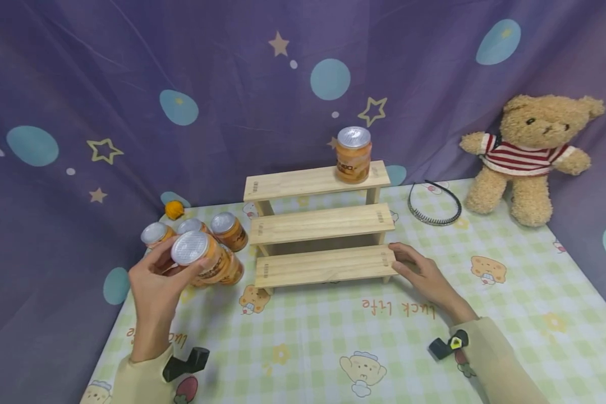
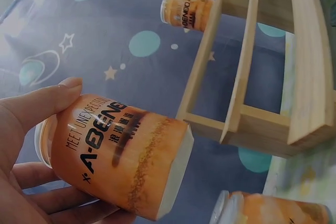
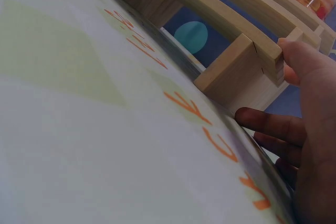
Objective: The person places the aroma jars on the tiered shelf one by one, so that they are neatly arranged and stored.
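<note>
My left hand holds an orange can with a silvery lid, lifted in front of other cans on the left. In the left wrist view, thumb and fingers wrap the can, which lies tilted with black lettering showing. A three-step wooden display shelf stands mid-table. At the right end of its lowest step, my right hand grips the plank between thumb and index finger. The right wrist view shows the thumb on the plank end and the other fingers loose below. Another can stands upright on the top step.
Several more cans, among them one by the shelf, stand left of it. A small orange object sits at the back left. A black headband and a teddy bear are at the right, before a purple curtain.
</note>
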Available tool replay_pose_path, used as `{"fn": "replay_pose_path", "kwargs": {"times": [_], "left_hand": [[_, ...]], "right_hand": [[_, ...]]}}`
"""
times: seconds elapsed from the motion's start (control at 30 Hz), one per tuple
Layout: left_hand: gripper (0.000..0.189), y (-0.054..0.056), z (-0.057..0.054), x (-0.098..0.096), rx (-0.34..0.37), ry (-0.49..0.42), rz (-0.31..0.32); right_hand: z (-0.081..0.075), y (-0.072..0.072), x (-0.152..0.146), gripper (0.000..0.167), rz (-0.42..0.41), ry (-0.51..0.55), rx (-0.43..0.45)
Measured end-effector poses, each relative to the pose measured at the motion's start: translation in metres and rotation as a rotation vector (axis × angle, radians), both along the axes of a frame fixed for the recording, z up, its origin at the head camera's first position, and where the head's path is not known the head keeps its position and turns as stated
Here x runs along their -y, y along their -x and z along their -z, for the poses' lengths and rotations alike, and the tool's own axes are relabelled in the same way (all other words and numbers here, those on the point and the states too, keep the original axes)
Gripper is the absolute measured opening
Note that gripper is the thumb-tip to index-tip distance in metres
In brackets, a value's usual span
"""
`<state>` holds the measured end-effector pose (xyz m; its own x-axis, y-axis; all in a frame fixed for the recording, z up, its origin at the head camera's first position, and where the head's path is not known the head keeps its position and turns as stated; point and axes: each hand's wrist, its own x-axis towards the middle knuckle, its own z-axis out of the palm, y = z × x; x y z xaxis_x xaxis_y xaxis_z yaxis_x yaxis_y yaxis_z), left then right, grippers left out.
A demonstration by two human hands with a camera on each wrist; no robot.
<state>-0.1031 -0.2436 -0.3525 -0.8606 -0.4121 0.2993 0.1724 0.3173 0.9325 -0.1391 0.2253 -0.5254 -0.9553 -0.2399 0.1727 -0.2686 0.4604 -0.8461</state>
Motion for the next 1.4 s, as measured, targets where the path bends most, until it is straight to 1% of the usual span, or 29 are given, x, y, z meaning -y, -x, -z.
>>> {"fn": "replay_pose_path", "kwargs": {"times": [0.3, 0.6, 0.83, 1.03, 1.27, 1.4], "left_hand": [[0.059, 0.014, -0.010, -0.014, -0.011, 0.029, 0.041], [0.057, 0.026, -0.019, -0.028, 0.033, 0.051, 0.088], [0.055, 0.037, -0.030, -0.042, 0.015, 0.042, 0.149], [0.055, 0.046, -0.038, -0.053, 0.014, 0.084, 0.185], [0.052, 0.059, -0.044, -0.065, 0.014, 0.077, 0.233], [0.048, 0.068, -0.045, -0.071, -0.018, 0.067, 0.266]], "right_hand": [[-0.001, 0.000, -0.001, 0.044, 0.008, -0.005, 0.002], [0.000, -0.001, 0.001, 0.044, 0.006, 0.002, -0.006], [0.002, -0.001, 0.000, 0.043, 0.007, 0.005, -0.003], [0.001, -0.001, 0.000, 0.044, 0.002, 0.014, -0.008], [0.000, -0.001, 0.000, 0.044, -0.005, 0.020, -0.014], [0.000, -0.001, -0.001, 0.044, -0.006, 0.017, -0.014]]}}
